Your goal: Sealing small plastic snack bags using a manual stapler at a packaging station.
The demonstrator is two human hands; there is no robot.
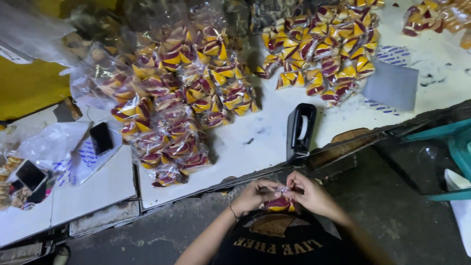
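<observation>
1. The left hand [252,195] and the right hand [310,195] meet close to the person's chest, near the bottom middle of the view, below the near edge of the white table [235,142].
2. Both hands are closed together on one small clear packet [280,202] of maroon and yellow pieces; the fingertips pinch its top, where the plastic bunches.
3. The packet hangs between the hands, its gathered end pointing far, toward the table, and its filled end near the person. Its long axis appears to run near to far, though the fingers hide much of it.
4. Just beyond the hands, a black tape dispenser [300,130] stands at the table's near edge.
5. Farther away lie filled packets: a heap [176,98] to the left and a spread group [324,46] to the right.
6. Two dark phones [101,138] [31,175] lie at the far left, among loose plastic bags.
</observation>
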